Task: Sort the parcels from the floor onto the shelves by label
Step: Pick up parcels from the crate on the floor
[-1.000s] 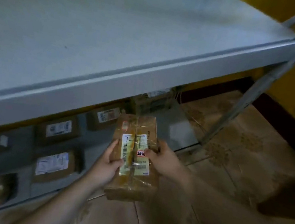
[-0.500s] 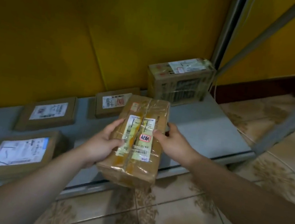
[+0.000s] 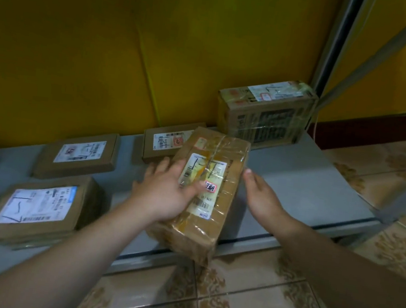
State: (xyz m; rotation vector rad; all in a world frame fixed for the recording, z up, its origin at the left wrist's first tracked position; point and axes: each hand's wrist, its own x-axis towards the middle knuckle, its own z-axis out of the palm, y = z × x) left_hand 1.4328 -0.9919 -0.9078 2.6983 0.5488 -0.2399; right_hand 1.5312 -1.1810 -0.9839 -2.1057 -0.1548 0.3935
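My left hand (image 3: 166, 195) lies flat on the taped parcel (image 3: 232, 157), right hand (image 3: 260, 199) released beside it; overhanging the shelf (image 3: 307, 192) edge, it could tip off.

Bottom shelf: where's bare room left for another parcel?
Biggest bare patch: right end of the shelf, bordered by the taped parcel, the tall printed box behind and its front edge; the right hand hovers over its left side. Left of the taped parcel is crowded: three flat boxes with only narrow gaps.
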